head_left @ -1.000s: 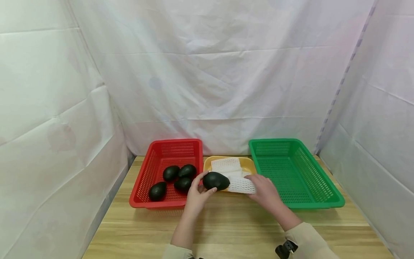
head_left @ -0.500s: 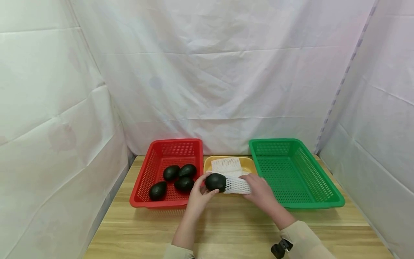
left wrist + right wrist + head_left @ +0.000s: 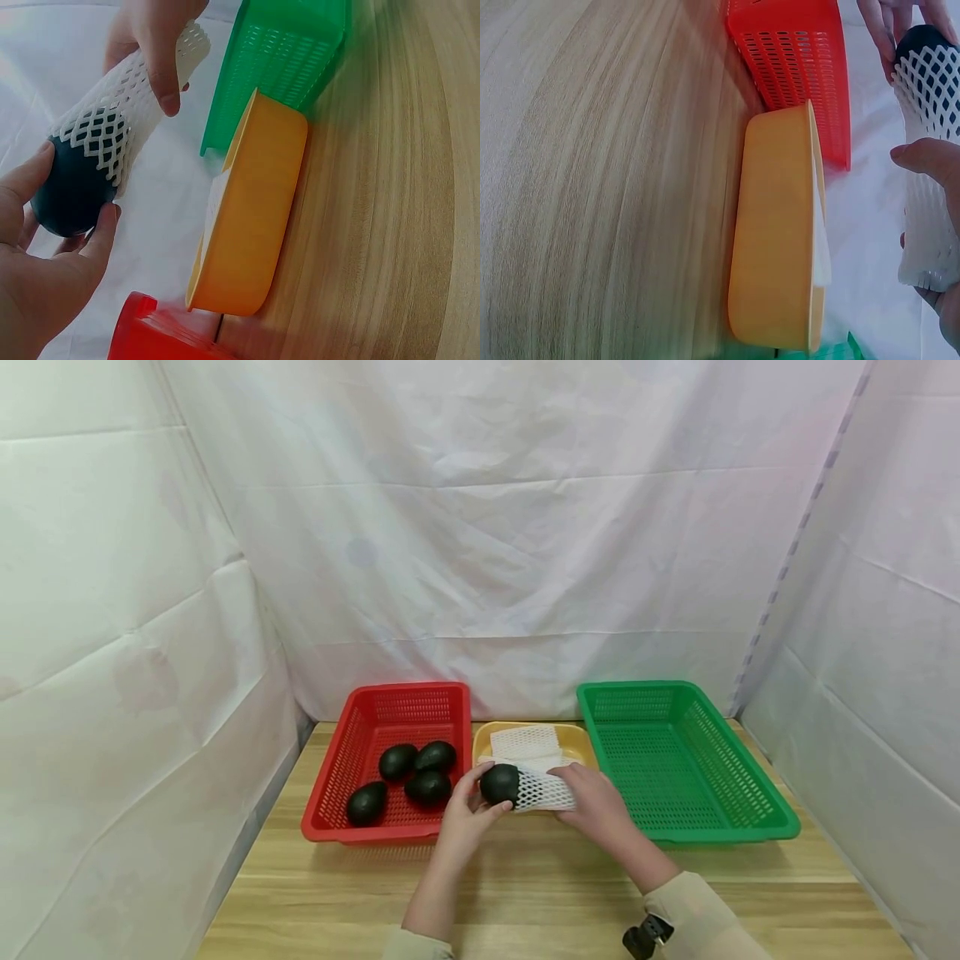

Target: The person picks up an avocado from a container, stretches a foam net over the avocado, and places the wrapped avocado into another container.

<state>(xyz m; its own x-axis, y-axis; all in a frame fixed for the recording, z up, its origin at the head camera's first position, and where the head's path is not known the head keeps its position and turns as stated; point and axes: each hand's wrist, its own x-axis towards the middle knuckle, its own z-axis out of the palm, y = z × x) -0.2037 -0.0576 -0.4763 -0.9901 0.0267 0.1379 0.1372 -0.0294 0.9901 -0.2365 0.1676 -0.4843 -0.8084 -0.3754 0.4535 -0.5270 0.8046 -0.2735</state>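
Fingers and thumb of the left hand [image 3: 467, 814] are curled round a dark avocado [image 3: 497, 784], gripping its rounded end from the 8 o'clock side as the head view shows it. Take that avocado as the centre of the dial, with 12 pointing away from the person. A white mesh sleeve [image 3: 546, 791] runs off towards 3 o'clock, one end drawn over part of the avocado, its net stretched into open diamonds there; the rounded end in the left hand is bare. Beyond it at 3 o'clock, the right hand [image 3: 596, 806] pinches the sleeve, thumb on one side and fingers on the other, and in the right wrist view the sleeve's other end pokes out past the grip. Both wrist views show the avocado and sleeve held up clear of the tabletop [image 3: 540, 885]. Near the hands, towards 2 o'clock, sits a yellow tray [image 3: 576, 742] with white mesh pieces [image 3: 525, 744] lying in it. A red basket [image 3: 408, 687] stands at 9 o'clock, holding four loose avocados [image 3: 427, 787]: three clustered together, one slightly apart at the cluster's 8 o'clock. Farther out at 3 o'clock is a green basket [image 3: 663, 760]. Near the right cuff [image 3: 705, 918], at 5 o'clock, a small black device [image 3: 647, 935] shows.
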